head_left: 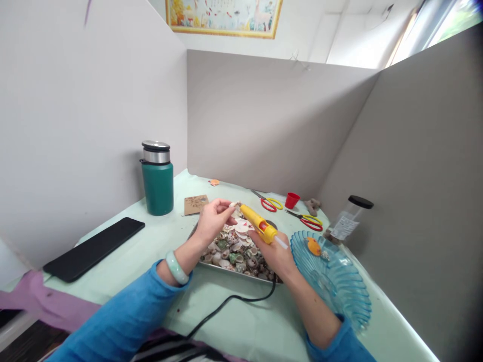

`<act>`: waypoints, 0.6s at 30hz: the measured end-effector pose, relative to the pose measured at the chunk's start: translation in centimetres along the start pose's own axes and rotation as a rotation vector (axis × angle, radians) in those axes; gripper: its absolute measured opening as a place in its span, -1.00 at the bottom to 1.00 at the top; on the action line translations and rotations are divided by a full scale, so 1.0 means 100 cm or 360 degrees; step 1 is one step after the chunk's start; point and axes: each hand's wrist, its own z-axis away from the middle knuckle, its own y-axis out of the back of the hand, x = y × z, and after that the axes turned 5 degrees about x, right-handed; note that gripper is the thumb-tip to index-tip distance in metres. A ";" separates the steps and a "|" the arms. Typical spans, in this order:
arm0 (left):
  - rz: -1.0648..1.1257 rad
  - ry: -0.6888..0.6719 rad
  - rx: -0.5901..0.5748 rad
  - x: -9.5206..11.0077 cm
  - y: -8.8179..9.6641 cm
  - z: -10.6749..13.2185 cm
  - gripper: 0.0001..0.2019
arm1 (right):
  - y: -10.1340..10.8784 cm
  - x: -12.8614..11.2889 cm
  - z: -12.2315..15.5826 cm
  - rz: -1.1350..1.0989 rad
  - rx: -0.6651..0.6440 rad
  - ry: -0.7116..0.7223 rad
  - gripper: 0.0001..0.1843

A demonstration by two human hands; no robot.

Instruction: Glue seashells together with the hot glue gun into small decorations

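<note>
My right hand (274,253) is wrapped round a yellow glue gun (258,223), whose nozzle points up and left. My left hand (213,218) pinches a small pale shell (233,205) right at that nozzle. Both hands hover over a metal tray (222,267) piled with several seashells (234,249). The gun's black cord (230,302) runs from under my right hand toward me across the pale green table cover. A jade bangle (175,267) sits on my left wrist.
A blue glass shell-shaped dish (335,279) holding an orange piece lies right of the tray. Two red-and-yellow scissors (270,202), (308,220), a red cup (292,200), a clear jar (349,218), a green flask (157,178), a black phone (94,248) and a brown card (195,204) surround it. Grey partitions wall in three sides.
</note>
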 end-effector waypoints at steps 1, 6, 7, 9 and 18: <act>0.0009 0.0007 0.0005 0.000 0.000 0.000 -0.71 | 0.000 0.000 0.000 0.0000 0.0012 -0.0013 -0.62; 0.0016 0.0017 0.0066 0.000 0.002 -0.002 -0.70 | 0.001 0.000 -0.001 -0.0002 0.0048 -0.0048 -0.60; 0.0017 0.0016 0.0078 0.000 0.003 -0.003 -0.69 | 0.001 0.000 -0.001 -0.0001 0.0041 -0.0038 -0.61; 0.0026 0.0003 0.0105 0.000 0.004 -0.003 -0.69 | 0.001 0.001 -0.002 -0.0001 0.0024 -0.0020 -0.61; 0.0043 -0.0063 0.0145 0.001 0.004 -0.003 -0.68 | 0.001 -0.001 -0.001 -0.0014 0.0041 -0.0042 -0.62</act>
